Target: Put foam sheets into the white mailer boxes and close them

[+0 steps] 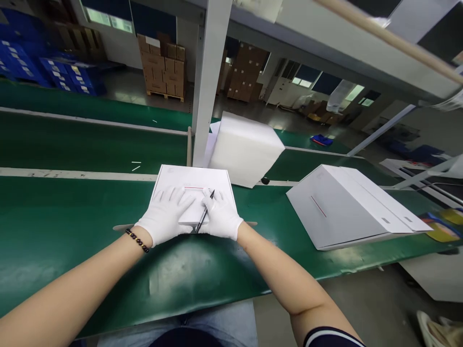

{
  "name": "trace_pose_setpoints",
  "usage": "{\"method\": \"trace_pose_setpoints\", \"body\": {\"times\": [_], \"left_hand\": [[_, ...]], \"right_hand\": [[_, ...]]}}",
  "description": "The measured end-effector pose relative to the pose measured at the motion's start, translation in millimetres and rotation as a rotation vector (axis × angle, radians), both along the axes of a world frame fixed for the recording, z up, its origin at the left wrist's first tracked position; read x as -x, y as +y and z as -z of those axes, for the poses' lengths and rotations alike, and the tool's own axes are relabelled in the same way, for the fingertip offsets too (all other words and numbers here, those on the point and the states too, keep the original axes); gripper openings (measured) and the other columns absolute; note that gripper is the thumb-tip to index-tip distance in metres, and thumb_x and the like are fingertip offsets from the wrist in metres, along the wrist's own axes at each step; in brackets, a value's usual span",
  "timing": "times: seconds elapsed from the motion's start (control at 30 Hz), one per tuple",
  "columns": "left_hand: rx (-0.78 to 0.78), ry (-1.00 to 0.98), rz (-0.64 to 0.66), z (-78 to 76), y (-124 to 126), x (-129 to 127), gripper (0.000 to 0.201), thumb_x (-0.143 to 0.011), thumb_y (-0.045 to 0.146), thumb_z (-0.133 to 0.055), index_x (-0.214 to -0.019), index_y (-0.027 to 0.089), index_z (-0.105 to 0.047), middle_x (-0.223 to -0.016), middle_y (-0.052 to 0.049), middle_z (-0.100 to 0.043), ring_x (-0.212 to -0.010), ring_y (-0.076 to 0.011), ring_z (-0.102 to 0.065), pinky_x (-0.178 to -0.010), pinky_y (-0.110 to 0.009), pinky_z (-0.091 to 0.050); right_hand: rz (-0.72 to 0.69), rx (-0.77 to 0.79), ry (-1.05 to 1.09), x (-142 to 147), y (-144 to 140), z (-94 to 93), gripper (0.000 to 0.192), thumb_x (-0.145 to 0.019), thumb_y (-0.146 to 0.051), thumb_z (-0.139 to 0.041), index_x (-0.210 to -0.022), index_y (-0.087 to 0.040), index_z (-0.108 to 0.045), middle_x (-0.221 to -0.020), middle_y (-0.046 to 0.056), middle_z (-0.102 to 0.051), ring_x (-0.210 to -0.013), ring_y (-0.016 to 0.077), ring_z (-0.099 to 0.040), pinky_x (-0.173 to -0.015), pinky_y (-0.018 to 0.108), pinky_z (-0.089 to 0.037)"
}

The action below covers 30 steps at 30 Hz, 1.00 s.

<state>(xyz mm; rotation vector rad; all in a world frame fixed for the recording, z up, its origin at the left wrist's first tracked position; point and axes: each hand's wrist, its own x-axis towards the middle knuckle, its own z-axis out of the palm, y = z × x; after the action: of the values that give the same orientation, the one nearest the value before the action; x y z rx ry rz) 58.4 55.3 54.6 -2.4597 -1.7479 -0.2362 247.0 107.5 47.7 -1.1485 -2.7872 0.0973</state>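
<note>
A flat white carton (169, 176) with a thin red line on top lies on the green work surface before me. My left hand (165, 212), in a white glove, presses on its left half with the fingers spread. Also gloved, my right hand (221, 214) rests on the right half and holds a dark pen (201, 220) slanting between thumb and fingers. Small flaps stick out from both sides at the carton's near edge. Part of that near edge is hidden by my hands.
A grey upright post (210, 82) rises behind the carton. Beside it stands a stack wrapped in white foam (248, 149). Several white cartons (340, 207) lie stacked at the right. An overhead beam crosses above; brown boxes (162, 67) stand on a pallet beyond.
</note>
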Motion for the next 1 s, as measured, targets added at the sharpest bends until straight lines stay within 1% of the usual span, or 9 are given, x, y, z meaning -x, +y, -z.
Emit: {"method": "trace_pose_setpoints", "body": {"times": [0.1,0.2,0.33,0.57,0.67,0.77,0.83,0.93,1.0], "left_hand": [[-0.002,-0.021,0.116,-2.0,3.0,-4.8,0.072,-0.075,0.045,-0.075,-0.137,0.019,-0.051,-0.129,-0.016,-0.055,-0.118,-0.0351,-0.048,-0.102,-0.048,-0.039],[-0.043,-0.035,0.152,2.6,-1.6,-4.9,0.062,-0.082,0.041,-0.069,-0.136,0.016,-0.051,-0.127,-0.016,-0.055,-0.120,-0.0348,-0.046,-0.104,-0.047,-0.039],[-0.062,-0.028,0.101,8.9,-8.8,-6.5,0.053,-0.083,0.034,-0.067,-0.131,0.016,-0.055,-0.135,-0.018,-0.051,-0.127,-0.0373,-0.042,-0.106,-0.050,-0.036],[-0.023,-0.053,0.084,7.5,-11.6,-7.8,0.056,-0.083,0.040,-0.065,-0.135,0.023,-0.055,-0.138,-0.015,-0.053,-0.133,-0.0377,-0.039,-0.110,-0.054,-0.030],[-0.085,-0.049,-0.089,14.7,-30.5,6.4,0.064,-0.081,0.055,-0.062,-0.134,0.019,-0.056,-0.145,-0.019,-0.046,-0.139,-0.0447,-0.030,-0.111,-0.067,-0.019],[-0.106,-0.324,-0.420,25.8,-54.7,23.4,0.091,-0.077,0.066,-0.054,-0.144,0.005,-0.041,-0.153,-0.029,-0.030,-0.142,-0.0518,-0.019,-0.109,-0.074,-0.016],[0.054,-0.704,-0.603,28.4,-67.4,28.7,0.101,-0.079,0.070,-0.046,-0.151,0.001,-0.026,-0.154,-0.029,-0.028,-0.143,-0.0480,-0.022,-0.111,-0.069,-0.023],[0.480,-1.278,-0.598,24.4,-77.2,25.5,0.087,-0.083,0.064,-0.042,-0.150,0.009,-0.032,-0.149,-0.019,-0.044,-0.140,-0.0349,-0.037,-0.114,-0.051,-0.037],[0.633,-1.466,-0.534,23.4,-78.5,21.0,0.075,-0.083,0.057,-0.045,-0.143,0.011,-0.043,-0.144,-0.015,-0.051,-0.137,-0.0296,-0.044,-0.113,-0.041,-0.041]], "right_hand": [[-0.071,0.051,0.018,-3.1,6.1,-1.9,0.081,-0.062,-0.055,-0.080,-0.125,-0.012,-0.052,-0.147,0.021,-0.037,-0.125,0.0383,-0.039,-0.105,0.054,-0.036],[-0.099,0.030,0.072,-5.8,2.9,3.1,0.067,-0.071,-0.048,-0.075,-0.124,-0.013,-0.051,-0.147,0.020,-0.038,-0.131,0.0381,-0.035,-0.108,0.055,-0.032],[-0.058,-0.017,0.063,-4.1,-9.8,12.4,0.059,-0.075,-0.036,-0.072,-0.123,-0.010,-0.050,-0.147,0.025,-0.037,-0.131,0.0401,-0.034,-0.109,0.058,-0.027],[-0.043,-0.013,0.151,-4.5,-11.3,9.8,0.055,-0.073,-0.039,-0.072,-0.118,-0.014,-0.054,-0.136,0.020,-0.049,-0.119,0.0354,-0.045,-0.101,0.053,-0.039],[0.099,0.007,0.351,-31.8,-16.5,12.2,0.056,-0.070,-0.037,-0.072,-0.120,-0.019,-0.053,-0.120,0.012,-0.057,-0.109,0.0288,-0.052,-0.096,0.047,-0.046],[0.437,0.080,0.698,-65.3,-30.0,30.1,0.062,-0.064,-0.037,-0.073,-0.119,-0.021,-0.049,-0.113,0.009,-0.056,-0.112,0.0295,-0.051,-0.103,0.052,-0.040],[0.543,0.277,0.892,-79.8,-42.7,44.9,0.054,-0.067,-0.044,-0.069,-0.112,-0.022,-0.047,-0.107,0.009,-0.058,-0.111,0.0292,-0.054,-0.101,0.053,-0.042],[0.521,0.593,1.061,-84.5,-61.7,59.6,0.033,-0.080,-0.048,-0.054,-0.098,-0.024,-0.041,-0.098,0.007,-0.062,-0.096,0.0246,-0.064,-0.084,0.044,-0.053],[0.506,0.733,1.166,-80.5,-70.0,65.0,0.032,-0.081,-0.049,-0.053,-0.095,-0.025,-0.038,-0.096,0.006,-0.062,-0.091,0.0226,-0.066,-0.079,0.040,-0.055]]}}
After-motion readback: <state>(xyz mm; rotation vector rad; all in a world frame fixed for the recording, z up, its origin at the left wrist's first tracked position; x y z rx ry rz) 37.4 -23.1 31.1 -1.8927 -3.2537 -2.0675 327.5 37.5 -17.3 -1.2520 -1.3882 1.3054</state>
